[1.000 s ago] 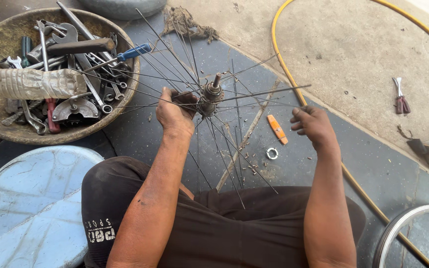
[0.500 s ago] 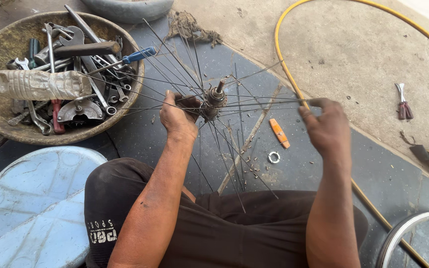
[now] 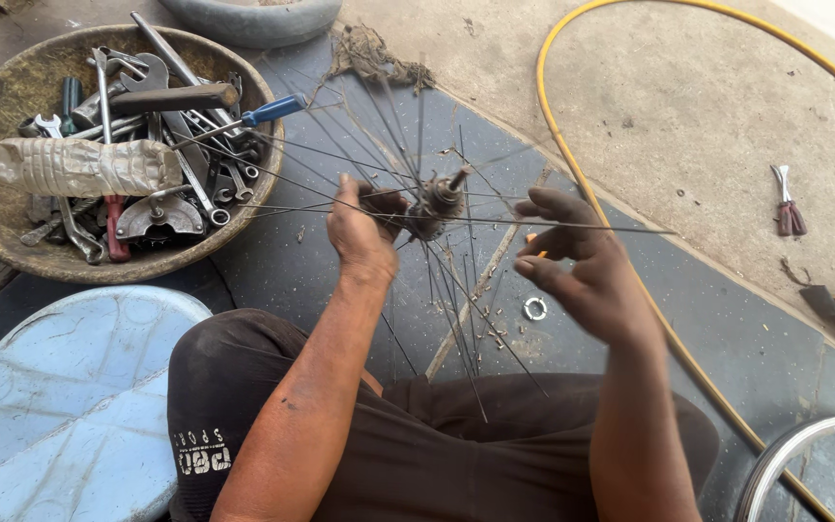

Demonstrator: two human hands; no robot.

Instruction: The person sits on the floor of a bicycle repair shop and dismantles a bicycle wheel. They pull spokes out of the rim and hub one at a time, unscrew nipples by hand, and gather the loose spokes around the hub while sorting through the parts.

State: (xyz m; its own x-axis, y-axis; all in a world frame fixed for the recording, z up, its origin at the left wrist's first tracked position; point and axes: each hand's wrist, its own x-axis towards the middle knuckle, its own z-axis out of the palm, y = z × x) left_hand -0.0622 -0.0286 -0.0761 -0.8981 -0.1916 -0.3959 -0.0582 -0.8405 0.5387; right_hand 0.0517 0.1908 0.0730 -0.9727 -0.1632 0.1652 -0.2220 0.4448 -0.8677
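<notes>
Now the left hand point(image 3: 364, 227) clasps the spoked hub point(image 3: 434, 205) in a closed grip, right hand point(image 3: 582, 266) beside it half-open.

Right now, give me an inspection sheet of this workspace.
Surface: dark floor mat on dusty concrete, with small debris.
Job's things: wheel hub with thin spokes fanning out, loose at their outer ends.
Clutter: basin of wrenches and other tools, crushed plastic bottle, blue-handled screwdriver, washer, pliers.
Hands: left hand grips the hub; right hand fingers a spoke.
Cables: yellow hose loops past the mat.
Surroundings: blue stool, wheel rim, tyre.
</notes>
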